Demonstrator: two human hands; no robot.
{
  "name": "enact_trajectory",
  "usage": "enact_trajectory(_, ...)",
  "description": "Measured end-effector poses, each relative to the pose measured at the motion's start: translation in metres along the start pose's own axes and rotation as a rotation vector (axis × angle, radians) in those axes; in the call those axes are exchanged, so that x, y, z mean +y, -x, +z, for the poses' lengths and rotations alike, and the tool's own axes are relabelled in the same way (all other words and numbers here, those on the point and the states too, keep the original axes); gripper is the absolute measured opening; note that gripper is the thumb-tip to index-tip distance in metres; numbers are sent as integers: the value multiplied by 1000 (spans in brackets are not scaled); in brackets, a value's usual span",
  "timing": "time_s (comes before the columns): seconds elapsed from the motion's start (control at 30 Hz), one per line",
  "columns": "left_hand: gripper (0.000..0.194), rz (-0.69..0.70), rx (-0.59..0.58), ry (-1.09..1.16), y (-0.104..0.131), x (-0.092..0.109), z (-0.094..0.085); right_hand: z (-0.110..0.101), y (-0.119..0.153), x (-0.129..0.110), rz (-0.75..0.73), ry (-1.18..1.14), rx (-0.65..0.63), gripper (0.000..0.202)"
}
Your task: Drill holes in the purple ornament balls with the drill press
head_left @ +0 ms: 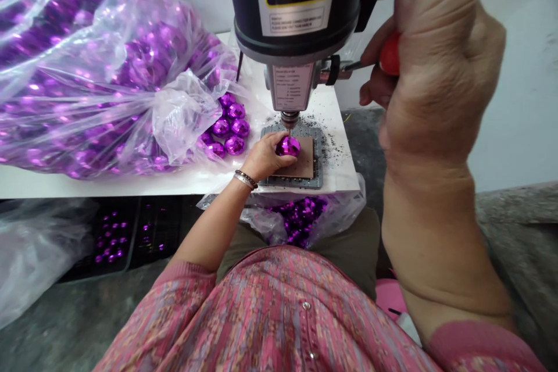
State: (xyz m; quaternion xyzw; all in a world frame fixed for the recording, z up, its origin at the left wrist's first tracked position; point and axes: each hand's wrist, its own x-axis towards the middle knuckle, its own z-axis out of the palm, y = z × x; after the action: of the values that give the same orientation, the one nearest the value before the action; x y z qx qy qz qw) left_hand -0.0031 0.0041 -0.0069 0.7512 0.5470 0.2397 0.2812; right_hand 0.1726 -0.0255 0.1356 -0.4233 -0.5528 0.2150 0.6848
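Under the bit of a bench drill press (300,6), my left hand (265,157) grips a shiny purple faceted ball (289,146) between thumb and fingers. The ball rests on a brown board (305,157) that lies on the drill's grey base plate (318,171). The drill's tip is at or just above the ball's top; I cannot tell if it is inside. Up at the right, my right hand (440,64) is wrapped around the red knob (389,53) of the drill's feed lever.
Several loose purple balls (235,145) lie left of the base, beside a big clear bag (96,81) full of them. Dark shavings are scattered on the white table (340,151). An open plastic bag (300,215) of purple balls sits at my lap. Black crates (113,238) stand below.
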Motion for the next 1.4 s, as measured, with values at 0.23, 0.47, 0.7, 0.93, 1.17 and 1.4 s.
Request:
enact_trajectory(0.23, 68, -89, 1, 86, 1, 2, 7, -5, 11, 7, -60, 57, -13, 36)
enact_trajectory(0.47, 66, -66, 9, 68, 3, 2, 9, -17, 36, 29, -89, 157, -31, 37)
enact_trajectory(0.7, 65, -62, 0, 64, 3, 2, 9, -17, 49, 47, -194, 196, 9, 34)
enact_trajectory(0.93, 66, -59, 11, 41, 5, 2, 10, -13, 62, 82, -289, 137, 78, 25)
enact_trajectory(1.17, 57, -17, 6, 56, 6, 0, 10, -4, 76, 126, -387, 60, 80, 23)
enact_trajectory(1.4, 54, -84, 23, 55, 7, 6, 11, -6, 60, 93, -386, 109, 92, 37)
